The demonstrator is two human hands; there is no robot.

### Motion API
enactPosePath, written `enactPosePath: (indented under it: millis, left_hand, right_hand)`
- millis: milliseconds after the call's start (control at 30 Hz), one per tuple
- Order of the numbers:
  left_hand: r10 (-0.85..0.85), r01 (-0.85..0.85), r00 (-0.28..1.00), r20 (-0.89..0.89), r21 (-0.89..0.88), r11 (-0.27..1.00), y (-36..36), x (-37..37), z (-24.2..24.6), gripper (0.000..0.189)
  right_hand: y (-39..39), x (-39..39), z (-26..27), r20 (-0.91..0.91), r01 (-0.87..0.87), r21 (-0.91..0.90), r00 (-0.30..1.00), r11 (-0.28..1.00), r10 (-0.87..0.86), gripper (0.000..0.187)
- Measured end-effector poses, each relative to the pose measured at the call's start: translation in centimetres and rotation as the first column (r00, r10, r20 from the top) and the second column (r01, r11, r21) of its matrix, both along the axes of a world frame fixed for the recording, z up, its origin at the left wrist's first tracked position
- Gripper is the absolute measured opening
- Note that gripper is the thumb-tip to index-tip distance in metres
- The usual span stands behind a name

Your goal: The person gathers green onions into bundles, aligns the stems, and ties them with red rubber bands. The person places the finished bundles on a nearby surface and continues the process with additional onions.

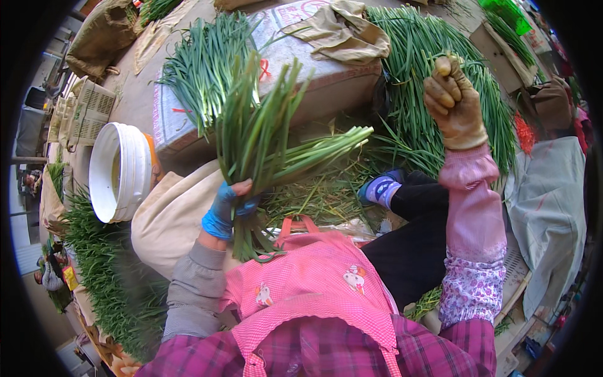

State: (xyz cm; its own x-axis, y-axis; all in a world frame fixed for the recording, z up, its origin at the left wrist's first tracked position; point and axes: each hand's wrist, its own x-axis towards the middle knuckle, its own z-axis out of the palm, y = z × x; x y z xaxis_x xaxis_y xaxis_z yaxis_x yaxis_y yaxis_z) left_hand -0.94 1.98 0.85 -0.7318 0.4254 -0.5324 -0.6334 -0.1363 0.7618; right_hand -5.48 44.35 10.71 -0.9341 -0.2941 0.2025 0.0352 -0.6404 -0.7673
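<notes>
My left hand, in a torn blue glove with the thumb bare, is closed around a bunch of green leafy stalks above my lap. Some stalks in it stand up, others point right with pale ends. My right hand, in a stained work glove, is raised with bent fingers over the big pile of long green stalks; a small pale bit shows at its fingertips, too unclear to name. Another heap of stalks lies on a sack-covered block, near red ties and a crumpled tan cloth.
A white bucket stands at the left, with plastic crates behind it. More greens are piled at the lower left. Leaf scraps cover the ground before me. A grey sheet and red strings are at the right.
</notes>
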Motion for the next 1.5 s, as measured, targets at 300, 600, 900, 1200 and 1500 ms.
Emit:
enactPosePath:
  millis: [300, 600, 900, 1200, 1500]
  left_hand:
    - [0.006, -0.014, 0.992, -0.128, -0.064, 0.998, 2.8, 0.5, 1.1, 0.036]
    - [-0.061, 0.062, 0.994, -0.088, 0.014, 0.998, 1.5, 0.5, -0.1, 0.04]
    - [-0.093, 0.097, 0.991, -0.094, 0.036, 0.995, -2.0, 0.1, -1.5, 0.055]
    - [-0.046, 0.023, 0.998, 0.033, 0.507, 0.862, -1.5, -0.5, -1.2, 0.044]
    - [-0.065, -0.074, 0.982, 0.176, 0.683, 0.727, -0.9, -0.2, -2.5, 0.048]
  right_hand:
    - [-7.4, 1.6, -2.4, -0.385, 0.372, 0.721, 0.916, 0.584, -0.109, 0.031]
    - [-6.4, 1.6, -2.3, 0.005, 0.118, 0.463, 0.991, 0.879, -0.136, 0.018]
    - [-4.6, 1.8, -5.2, 0.075, -0.235, 0.774, 0.956, 0.588, 0.283, 0.047]
    - [-1.2, 0.6, -1.9, 0.183, 0.076, 0.323, 0.973, 0.943, -0.141, 0.04]
    - [-5.6, 0.7, -5.0, 0.174, -0.021, 0.542, 0.981, 0.84, -0.087, 0.032]
